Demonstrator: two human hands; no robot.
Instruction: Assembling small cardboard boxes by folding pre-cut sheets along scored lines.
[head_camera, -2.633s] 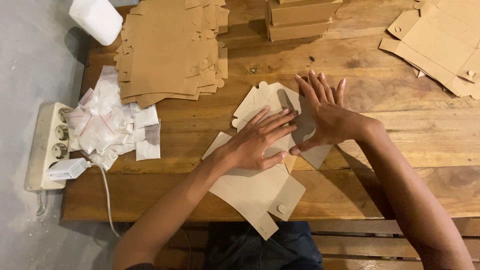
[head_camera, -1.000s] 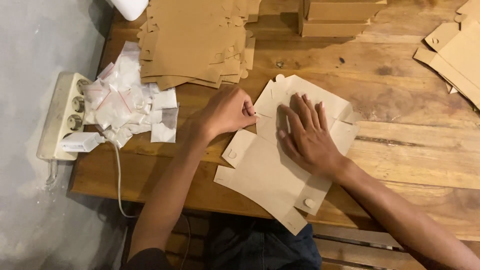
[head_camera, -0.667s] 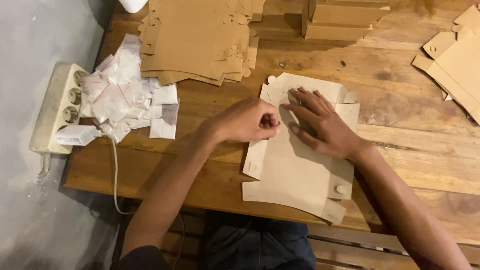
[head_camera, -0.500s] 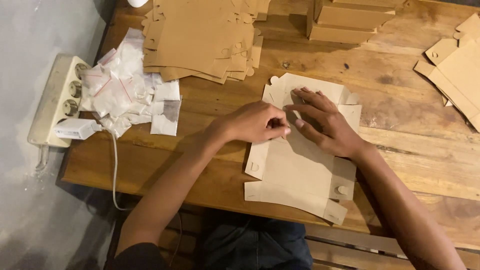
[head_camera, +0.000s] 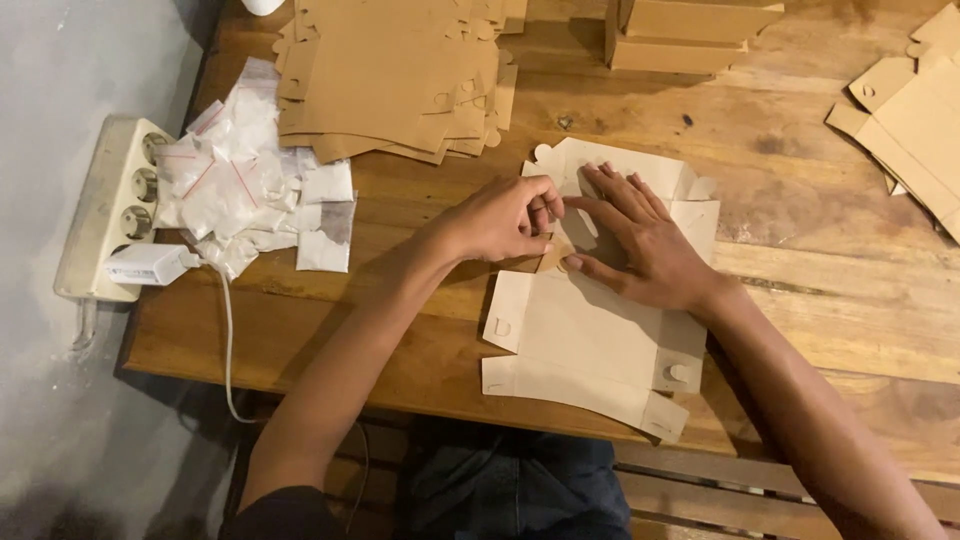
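1. A flat, pale cardboard box blank (head_camera: 590, 340) lies on the wooden table (head_camera: 820, 300), its near edge reaching the table's front edge, its far flaps pointing away from the person
2. The right hand (head_camera: 640, 245) lies palm down on the far half of the blank, fingers stretched out and slightly spread, thumb pointing left; it presses the sheet and grips nothing
3. The left hand (head_camera: 500, 218) sits at the blank's left side, fingers curled in; thumb and fingertips pinch a small brown flap (head_camera: 553, 252) of the blank, just beside the right thumb
4. The two hands touch or nearly touch at the fingertips over the far left part of the blank
5. Beyond the hands, a stack of brown flat box blanks (head_camera: 400, 75) rests on the table, fanned a little
6. Further right at the far edge stand folded brown boxes (head_camera: 690, 30), piled one on another
7. At the right edge lie more brown cardboard pieces (head_camera: 915, 120), well apart from the hands
8. To the left, a heap of small clear plastic bags (head_camera: 250, 190) with red strips lies near the table's left end
9. Just beside that heap, a white power strip (head_camera: 115, 205) sits off the table's left edge, with a white plug adapter (head_camera: 145, 265) and a white cable (head_camera: 228, 340) hanging down
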